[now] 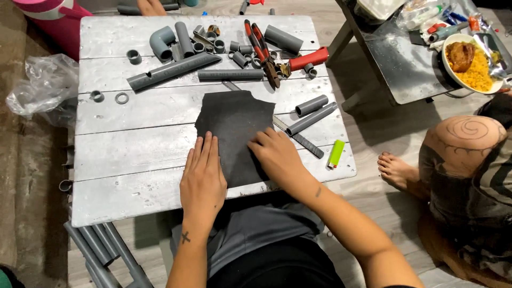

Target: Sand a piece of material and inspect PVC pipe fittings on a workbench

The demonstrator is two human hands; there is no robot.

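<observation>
Both palms down flat at frame centre. Left hand point(202, 178) spread wide, fingers straight, pressing the lower-left edge of the dark sheet point(234, 125). Right hand point(276, 154) half curled, fingertips planted on the sheet's right side, gripping nothing. Sheet stretching up and away from both hands toward mid-frame, long axis running bottom to top, on the grey plank table point(133, 154). Right hand slightly further up the sheet. Near edge of the sheet covered by the hands, so its lower outline unclear. Grey pipe point(312, 118) just right of the sheet; green lighter point(336, 153) at the table's right edge.

Bright, even light; edges perhaps slightly distorted.
</observation>
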